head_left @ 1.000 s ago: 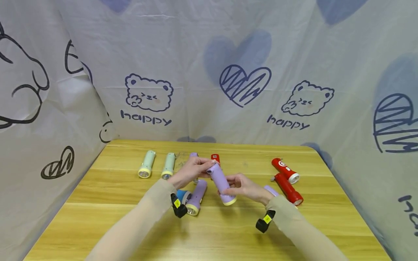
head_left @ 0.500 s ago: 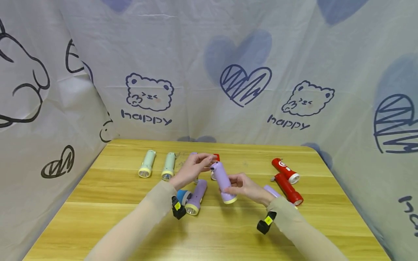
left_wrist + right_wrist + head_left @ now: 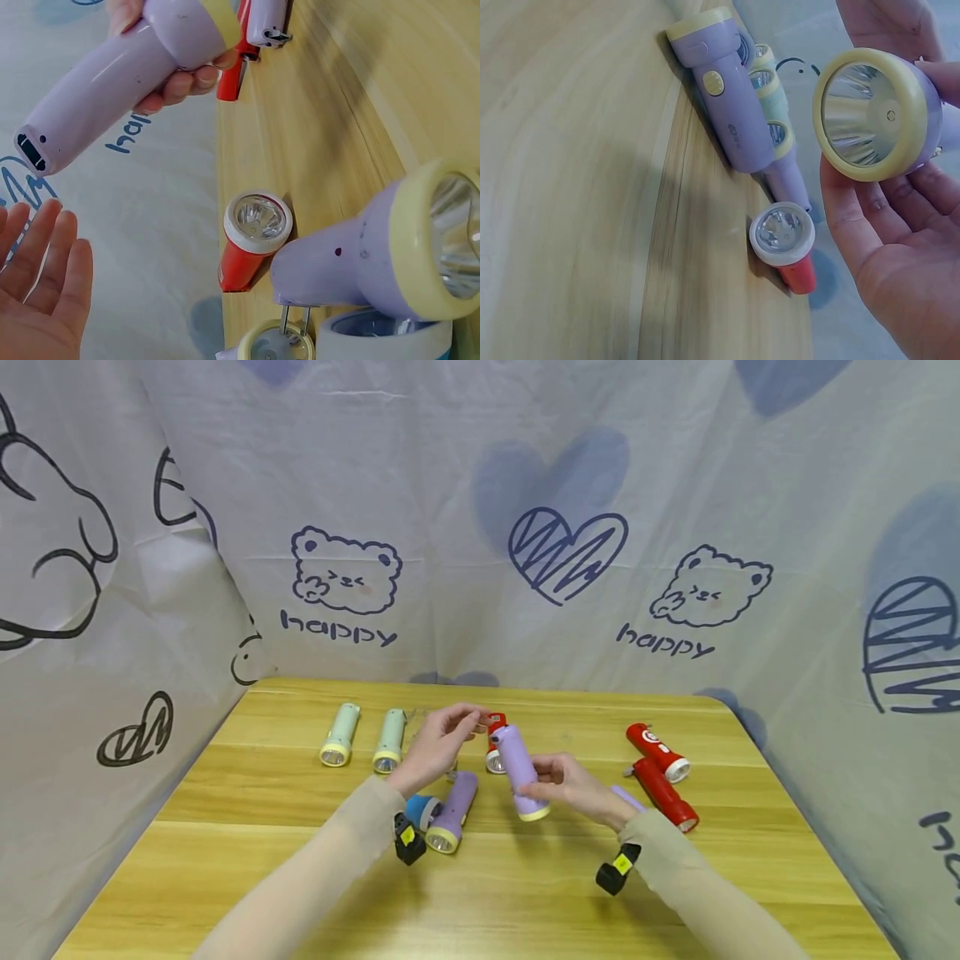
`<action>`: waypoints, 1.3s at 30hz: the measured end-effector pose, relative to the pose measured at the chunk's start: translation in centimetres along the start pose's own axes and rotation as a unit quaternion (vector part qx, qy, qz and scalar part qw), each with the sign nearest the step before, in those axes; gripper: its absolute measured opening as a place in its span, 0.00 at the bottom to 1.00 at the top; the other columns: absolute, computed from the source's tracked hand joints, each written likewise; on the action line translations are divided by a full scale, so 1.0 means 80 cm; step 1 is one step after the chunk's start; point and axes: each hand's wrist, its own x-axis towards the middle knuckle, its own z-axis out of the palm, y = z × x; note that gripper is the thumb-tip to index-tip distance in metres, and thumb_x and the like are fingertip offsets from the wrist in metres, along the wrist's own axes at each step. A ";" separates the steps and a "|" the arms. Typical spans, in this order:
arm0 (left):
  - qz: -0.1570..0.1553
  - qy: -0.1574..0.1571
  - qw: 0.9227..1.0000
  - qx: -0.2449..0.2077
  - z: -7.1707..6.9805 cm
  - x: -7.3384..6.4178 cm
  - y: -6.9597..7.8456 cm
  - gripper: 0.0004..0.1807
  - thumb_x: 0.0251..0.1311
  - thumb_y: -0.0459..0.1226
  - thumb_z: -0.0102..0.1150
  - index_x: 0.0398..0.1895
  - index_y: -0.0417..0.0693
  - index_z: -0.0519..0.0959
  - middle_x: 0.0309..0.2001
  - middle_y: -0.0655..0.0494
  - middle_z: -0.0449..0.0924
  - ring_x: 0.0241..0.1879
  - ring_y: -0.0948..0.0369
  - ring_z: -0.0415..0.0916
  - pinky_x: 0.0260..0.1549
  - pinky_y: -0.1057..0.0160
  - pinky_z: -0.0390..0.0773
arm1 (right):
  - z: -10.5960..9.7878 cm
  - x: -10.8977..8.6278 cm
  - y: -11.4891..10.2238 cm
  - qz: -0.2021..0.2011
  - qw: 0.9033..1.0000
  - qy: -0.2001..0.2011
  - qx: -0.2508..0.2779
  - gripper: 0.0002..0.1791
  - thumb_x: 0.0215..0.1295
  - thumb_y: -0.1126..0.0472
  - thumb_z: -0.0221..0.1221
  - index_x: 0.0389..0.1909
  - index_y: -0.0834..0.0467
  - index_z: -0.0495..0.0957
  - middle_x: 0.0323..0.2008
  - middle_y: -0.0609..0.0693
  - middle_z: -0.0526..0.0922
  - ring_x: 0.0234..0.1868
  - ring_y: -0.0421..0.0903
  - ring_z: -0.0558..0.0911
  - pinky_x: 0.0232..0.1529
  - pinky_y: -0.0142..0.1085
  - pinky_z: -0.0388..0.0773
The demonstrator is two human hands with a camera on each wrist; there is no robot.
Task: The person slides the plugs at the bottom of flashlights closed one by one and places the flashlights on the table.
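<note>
My right hand grips a purple flashlight above the table, its yellow-rimmed head tilted down toward me. In the right wrist view, the reflector of that flashlight faces the camera. A dark slot shows on its tail end in the left wrist view. My left hand is beside that end, apart from it, its fingers fairly straight with nothing in them. Below on the table lies another purple flashlight against a blue one. Just behind the held one is a red flashlight with a white rim.
Two mint-green flashlights lie at the back left. On the right, two red flashlights touch each other, with a purple flashlight partly hidden by my right hand. A further purple one, largely hidden, has metal prongs near it. A printed cloth walls the table.
My left hand has let go of the flashlight's tail end and drawn off to the left. My right hand has shifted the flashlight slightly right and up, uncovering more of the red one.
</note>
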 end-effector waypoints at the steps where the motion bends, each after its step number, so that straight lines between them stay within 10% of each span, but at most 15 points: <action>1: 0.006 0.006 1.000 0.005 0.000 -0.001 0.000 0.18 0.79 0.42 0.44 0.60 0.45 0.78 0.56 0.45 0.83 0.57 0.50 0.81 0.62 0.52 0.79 | -0.001 0.000 0.000 0.001 1.000 0.004 -0.002 0.32 0.69 0.58 0.60 0.67 0.74 0.67 0.59 0.73 0.78 0.49 0.41 0.84 0.54 0.36 0.83; 29: 0.065 0.009 0.981 0.184 0.017 -0.010 0.000 0.17 0.77 0.39 0.48 0.62 0.46 0.78 0.60 0.49 0.82 0.60 0.50 0.80 0.61 0.46 0.79 | -0.017 -0.009 -0.013 0.015 0.997 0.055 -0.047 0.31 0.70 0.60 0.59 0.67 0.75 0.67 0.59 0.76 0.76 0.50 0.45 0.84 0.54 0.39 0.84; 39: 0.082 0.004 0.961 0.264 0.022 -0.012 -0.003 0.17 0.76 0.39 0.50 0.62 0.46 0.78 0.59 0.50 0.83 0.60 0.53 0.79 0.63 0.52 0.78 | -0.027 -0.002 -0.015 0.042 0.994 0.093 -0.050 0.32 0.70 0.58 0.60 0.68 0.73 0.67 0.59 0.70 0.80 0.50 0.44 0.84 0.55 0.37 0.82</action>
